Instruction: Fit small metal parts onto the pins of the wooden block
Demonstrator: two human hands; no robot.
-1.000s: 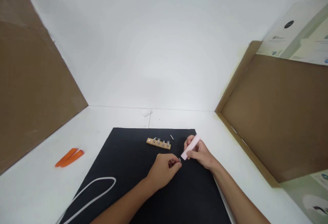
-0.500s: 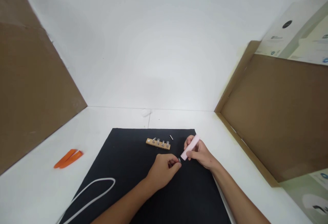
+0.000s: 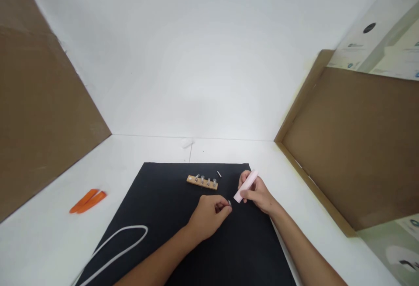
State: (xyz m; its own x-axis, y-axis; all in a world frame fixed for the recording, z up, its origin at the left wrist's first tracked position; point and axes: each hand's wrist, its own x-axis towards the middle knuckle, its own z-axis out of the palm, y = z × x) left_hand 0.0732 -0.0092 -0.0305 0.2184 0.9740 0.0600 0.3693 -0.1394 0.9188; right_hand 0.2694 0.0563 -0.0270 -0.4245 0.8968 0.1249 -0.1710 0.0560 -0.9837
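Note:
Over the black mat (image 3: 170, 216), my left hand (image 3: 209, 217) pinches a small metal piece (image 3: 229, 203) between thumb and fingertips; its exact kind is too small to tell. My right hand (image 3: 258, 193) grips a pale pink rectangular bar (image 3: 246, 185), tilted, its lower end close to the metal piece but apart from it. Behind my left hand lies a narrow wooden strip (image 3: 194, 182) with several metal fittings (image 3: 208, 182) on it. A tiny silvery pin (image 3: 219, 174) rests on the mat to the strip's right.
Two orange pieces (image 3: 87, 201) lie on the white table (image 3: 42, 242) at the left. A white cable loop (image 3: 131, 227) crosses the mat's left edge. Brown boards (image 3: 42, 94) stand at both sides, and a crumpled clear scrap (image 3: 187, 143) lies near the back wall.
My right hand has moved slightly right and up with the pink bar, widening the gap to the metal piece. My left hand has barely moved.

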